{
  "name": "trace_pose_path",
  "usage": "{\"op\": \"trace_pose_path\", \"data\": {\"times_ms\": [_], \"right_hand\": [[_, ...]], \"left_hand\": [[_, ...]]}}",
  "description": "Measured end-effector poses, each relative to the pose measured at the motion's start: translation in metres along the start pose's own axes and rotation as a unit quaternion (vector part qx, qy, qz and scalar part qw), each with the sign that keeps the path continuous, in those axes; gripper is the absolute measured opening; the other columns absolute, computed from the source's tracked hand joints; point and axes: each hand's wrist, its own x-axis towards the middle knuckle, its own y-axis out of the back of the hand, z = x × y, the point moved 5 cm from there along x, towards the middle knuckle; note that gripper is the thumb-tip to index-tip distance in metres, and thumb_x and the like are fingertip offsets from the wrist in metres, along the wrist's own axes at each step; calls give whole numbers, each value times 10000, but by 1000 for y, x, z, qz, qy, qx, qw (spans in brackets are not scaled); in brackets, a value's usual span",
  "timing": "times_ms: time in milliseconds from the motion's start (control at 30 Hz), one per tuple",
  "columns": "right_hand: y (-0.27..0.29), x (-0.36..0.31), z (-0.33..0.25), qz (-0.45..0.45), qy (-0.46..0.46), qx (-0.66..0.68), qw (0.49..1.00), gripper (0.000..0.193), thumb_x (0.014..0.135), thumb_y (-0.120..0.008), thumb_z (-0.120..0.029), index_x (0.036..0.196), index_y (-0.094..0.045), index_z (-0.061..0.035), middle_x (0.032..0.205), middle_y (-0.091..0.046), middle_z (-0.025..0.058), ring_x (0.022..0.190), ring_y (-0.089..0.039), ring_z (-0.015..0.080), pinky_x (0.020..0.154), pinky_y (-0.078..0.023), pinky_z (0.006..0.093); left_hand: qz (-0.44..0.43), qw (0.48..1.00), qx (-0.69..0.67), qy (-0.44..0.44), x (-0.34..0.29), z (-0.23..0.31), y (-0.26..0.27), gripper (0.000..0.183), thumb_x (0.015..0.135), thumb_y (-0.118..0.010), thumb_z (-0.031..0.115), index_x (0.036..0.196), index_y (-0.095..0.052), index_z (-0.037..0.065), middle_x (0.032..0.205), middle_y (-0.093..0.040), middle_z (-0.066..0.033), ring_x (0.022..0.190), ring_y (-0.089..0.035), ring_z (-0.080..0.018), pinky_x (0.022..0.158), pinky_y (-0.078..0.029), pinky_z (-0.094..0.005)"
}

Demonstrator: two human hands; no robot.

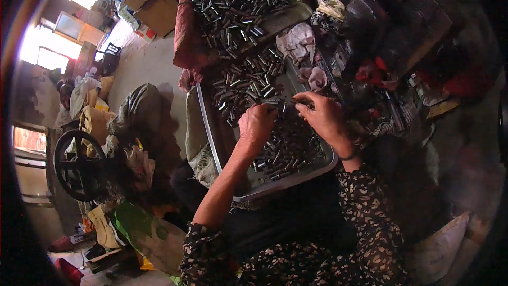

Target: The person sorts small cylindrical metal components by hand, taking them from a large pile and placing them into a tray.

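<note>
A wide shallow tray with a pale rim lies in front of me, holding many short dark metal pins, some with shiny sides. Over the middle of the tray, my left hand is closed in a pinch among the pins; its fingertips hide whatever is in them. To its right, above the tray's right side, my right hand pinches thumb and forefinger around something small and dark, too small to name. A short gap separates the two hands.
Beyond the tray, a larger heap of pins lies beside reddish sacking. Crumpled pale cloths lie at the tray's far right. A dark spoked handwheel and stuffed sacks stand left; cardboard boxes sit farther back.
</note>
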Motion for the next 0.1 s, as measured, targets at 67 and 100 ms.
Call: {"op": "trace_pose_path", "data": {"times_ms": [67, 100], "right_hand": [[-3, 1, -1, 20, 41, -11, 999, 206, 797, -611, -133, 987, -606, -52, 905, -644, 123, 835, -633, 206, 724, -476, 315], [-2, 1, -1, 41, 83, -29, 995, 214, 792, -620, -131, 992, -608, -54, 905, -649, 125, 834, -635, 210, 731, -478, 319]], "left_hand": [[10, 998, 64, -19, 7, -1, -8, 260, 760, -584, 278, 849, -636, 39, 765, -627, -165, 759, -606, -346, 661, -461, -427], [-21, 994, 110, 8, 11, 2, -11, 306, 737, -617, 309, 889, -634, 44, 837, -626, -178, 806, -606, -332, 707, -465, -427]]}}
